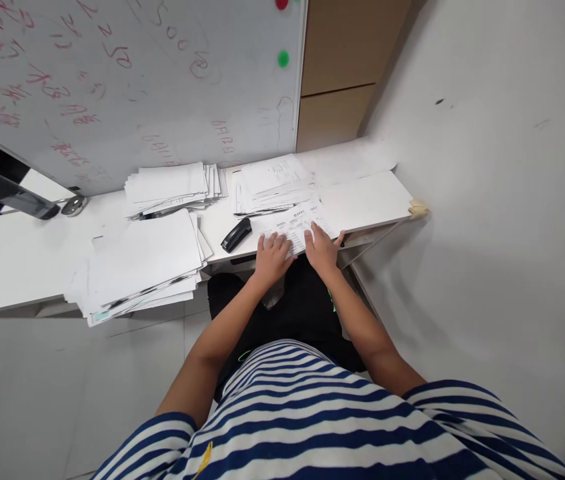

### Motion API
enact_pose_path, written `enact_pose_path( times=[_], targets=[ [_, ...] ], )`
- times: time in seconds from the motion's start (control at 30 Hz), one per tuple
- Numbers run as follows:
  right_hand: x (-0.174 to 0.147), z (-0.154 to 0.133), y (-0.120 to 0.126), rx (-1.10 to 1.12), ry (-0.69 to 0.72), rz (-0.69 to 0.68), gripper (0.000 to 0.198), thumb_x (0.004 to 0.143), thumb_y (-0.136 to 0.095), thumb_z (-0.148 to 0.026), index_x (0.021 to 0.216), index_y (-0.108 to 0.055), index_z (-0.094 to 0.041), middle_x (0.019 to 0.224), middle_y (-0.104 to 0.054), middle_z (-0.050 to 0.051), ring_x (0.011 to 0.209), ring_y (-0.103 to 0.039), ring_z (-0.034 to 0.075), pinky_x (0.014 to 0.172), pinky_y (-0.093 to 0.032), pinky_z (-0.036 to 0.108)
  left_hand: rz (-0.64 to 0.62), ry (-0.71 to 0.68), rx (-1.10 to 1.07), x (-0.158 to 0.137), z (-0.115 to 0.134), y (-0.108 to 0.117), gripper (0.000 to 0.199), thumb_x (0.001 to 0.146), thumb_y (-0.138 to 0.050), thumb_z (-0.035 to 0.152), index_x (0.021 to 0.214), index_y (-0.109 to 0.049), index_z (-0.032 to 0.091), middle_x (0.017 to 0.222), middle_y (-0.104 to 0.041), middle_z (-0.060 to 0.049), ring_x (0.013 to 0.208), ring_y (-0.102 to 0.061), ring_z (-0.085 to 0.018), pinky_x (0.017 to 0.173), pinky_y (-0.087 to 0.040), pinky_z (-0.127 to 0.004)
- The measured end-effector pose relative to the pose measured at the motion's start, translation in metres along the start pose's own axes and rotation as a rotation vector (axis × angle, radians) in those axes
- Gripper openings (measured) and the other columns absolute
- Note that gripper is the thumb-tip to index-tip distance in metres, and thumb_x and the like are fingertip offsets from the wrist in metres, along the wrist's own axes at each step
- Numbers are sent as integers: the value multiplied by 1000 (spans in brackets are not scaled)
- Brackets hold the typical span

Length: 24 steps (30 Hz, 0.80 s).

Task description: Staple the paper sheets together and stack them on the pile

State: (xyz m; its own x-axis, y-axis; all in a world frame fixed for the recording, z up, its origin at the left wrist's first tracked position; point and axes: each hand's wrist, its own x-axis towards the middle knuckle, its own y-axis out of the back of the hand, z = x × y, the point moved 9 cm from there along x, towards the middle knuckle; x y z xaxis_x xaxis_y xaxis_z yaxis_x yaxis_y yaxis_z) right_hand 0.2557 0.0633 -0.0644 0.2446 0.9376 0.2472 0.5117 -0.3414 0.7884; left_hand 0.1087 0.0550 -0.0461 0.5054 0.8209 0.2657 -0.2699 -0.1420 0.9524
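A printed sheet of paper (298,217) lies at the front edge of the white desk, under both my hands. My left hand (273,259) rests on its lower left part, fingers spread and slightly bent. At the lower right edge, my right hand (322,252) grips the sheet, thumb and a finger on top; some other fingers are hidden. Just left of the sheet is a black stapler (237,235). Behind it, a loose pile of printed papers (272,180) partly touches the sheet.
A large paper stack (145,257) overhangs the desk's front edge at left, with another stack (167,185) behind it. A computer mouse (75,205) sits farther left. The whiteboard (172,87) stands behind the desk (17,260); a wall (492,200) bounds the right.
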Motion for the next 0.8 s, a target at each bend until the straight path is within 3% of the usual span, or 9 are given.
enact_pose_path(
  times=[0.2,0.37,0.4,0.47,0.53,0.6,0.67,0.73,0.8],
  targets=[
    [2,6,2,-8,-3,53,48,101,-35,-42,137,-55,-18,137,-63,16,132,-53,28,119,-13,65,-11,43,32,-9,-2,-19,44,95,-47,19,137,-58,26,150,-53,-7,139,-49,-29,111,-40,-52],
    [-4,74,27,223,-372,283,55,89,-57,-43,137,-51,-17,149,-51,17,137,-48,29,115,-35,54,33,-69,-44,-21,-8,-15,41,97,-43,14,129,-65,27,141,-62,-5,135,-54,-23,108,-45,-45],
    [-9,89,22,342,-462,255,61,86,-62,-43,138,-49,-16,147,-52,18,134,-52,29,111,-42,51,36,-98,-70,-26,-9,-15,40,97,-43,14,128,-65,26,138,-64,-6,134,-56,-22,107,-46,-43],
    [-19,105,-4,629,-585,46,64,82,-67,-42,136,-49,-14,137,-61,18,121,-63,28,100,-53,47,41,-136,-115,-37,-11,-14,40,98,-42,15,128,-66,26,135,-67,-6,131,-59,-20,105,-47,-40],
    [-31,98,-29,875,-617,-226,56,80,-70,-40,128,-57,-13,125,-69,17,108,-70,28,92,-59,46,45,-147,-141,-46,-13,-14,40,99,-41,15,129,-66,25,133,-67,-6,130,-60,-20,107,-46,-40],
    [-38,84,-37,997,-600,-371,46,78,-72,-36,117,-64,-13,117,-73,16,101,-72,28,89,-60,46,47,-127,-150,-50,-16,-12,41,98,-40,15,129,-65,26,134,-67,-6,132,-58,-20,111,-43,-42],
    [-35,74,-26,987,-577,-362,41,75,-74,-32,111,-68,-13,112,-75,15,99,-73,29,89,-60,46,39,-120,-145,-50,-15,-9,39,98,-44,19,130,-65,28,137,-65,-6,137,-53,-21,116,-37,-45],
    [-20,59,-3,872,-503,-318,39,74,-74,-30,109,-69,-13,110,-76,14,98,-73,29,88,-59,45,36,-145,-135,-45,-12,0,40,96,-55,37,135,-61,29,144,-59,-8,144,-44,-26,122,-27,-50],
    [2,33,29,687,-333,-319,38,76,-73,-33,109,-71,-14,108,-76,12,98,-72,29,86,-58,42,63,-146,-132,-35,-12,17,71,82,-66,62,143,-54,26,154,-48,-13,151,-31,-33,125,-17,-55]
  ],
)
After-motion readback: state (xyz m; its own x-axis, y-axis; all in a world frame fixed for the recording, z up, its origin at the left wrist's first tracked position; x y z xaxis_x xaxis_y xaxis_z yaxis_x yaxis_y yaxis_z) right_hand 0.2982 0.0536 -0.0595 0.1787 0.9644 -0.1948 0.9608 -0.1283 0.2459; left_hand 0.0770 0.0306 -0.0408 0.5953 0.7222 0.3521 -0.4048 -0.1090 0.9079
